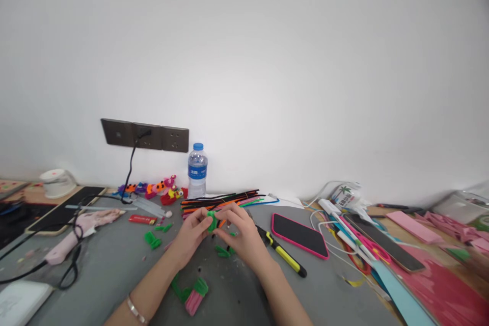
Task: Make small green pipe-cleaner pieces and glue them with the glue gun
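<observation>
While both hands pinch it near the worktop's middle, left hand [190,234] and right hand [244,238] grip a green pipe-cleaner piece [211,220], seemingly light, fuzzy and bendable, best held by its ends.

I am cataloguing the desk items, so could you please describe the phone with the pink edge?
The phone is a flat slab with a dark, unlit screen facing up and a bright pink case rim around it. It lies angled on the grey table, right of the hands, beside a yellow-and-black tool. Nothing visibly touches it.
</observation>
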A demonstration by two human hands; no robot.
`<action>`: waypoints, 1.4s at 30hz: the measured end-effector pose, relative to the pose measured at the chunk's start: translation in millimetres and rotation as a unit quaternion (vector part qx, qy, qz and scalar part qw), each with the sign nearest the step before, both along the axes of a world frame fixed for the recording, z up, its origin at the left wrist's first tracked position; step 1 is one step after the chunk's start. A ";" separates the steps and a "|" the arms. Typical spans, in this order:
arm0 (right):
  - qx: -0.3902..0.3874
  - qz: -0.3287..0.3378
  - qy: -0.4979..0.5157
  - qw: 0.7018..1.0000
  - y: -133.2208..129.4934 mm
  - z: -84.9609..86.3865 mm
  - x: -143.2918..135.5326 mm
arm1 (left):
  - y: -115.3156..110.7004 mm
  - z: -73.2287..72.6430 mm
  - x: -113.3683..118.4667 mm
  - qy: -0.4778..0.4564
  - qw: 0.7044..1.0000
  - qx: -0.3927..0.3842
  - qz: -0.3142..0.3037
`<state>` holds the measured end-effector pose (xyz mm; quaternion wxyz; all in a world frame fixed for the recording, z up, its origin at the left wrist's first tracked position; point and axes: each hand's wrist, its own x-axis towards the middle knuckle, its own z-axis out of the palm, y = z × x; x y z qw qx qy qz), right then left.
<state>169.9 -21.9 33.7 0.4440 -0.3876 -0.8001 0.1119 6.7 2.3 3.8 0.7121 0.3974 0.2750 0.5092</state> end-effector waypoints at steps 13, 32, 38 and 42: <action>-0.008 0.008 -0.006 1.000 0.1 -0.8 -0.8 | -3.6 1.5 1.1 0.020 0.999 0.018 0.027; -0.021 0.009 0.023 0.999 0.2 -1.6 -2.8 | 0.2 -10.9 3.7 0.076 0.992 0.041 0.089; -0.027 0.012 0.031 0.999 0.9 -1.3 -1.6 | 0.5 -10.3 4.4 0.040 0.995 0.025 0.087; -0.021 0.013 0.039 0.999 1.0 -1.5 -1.8 | 1.8 -9.8 4.7 0.016 0.996 0.012 0.084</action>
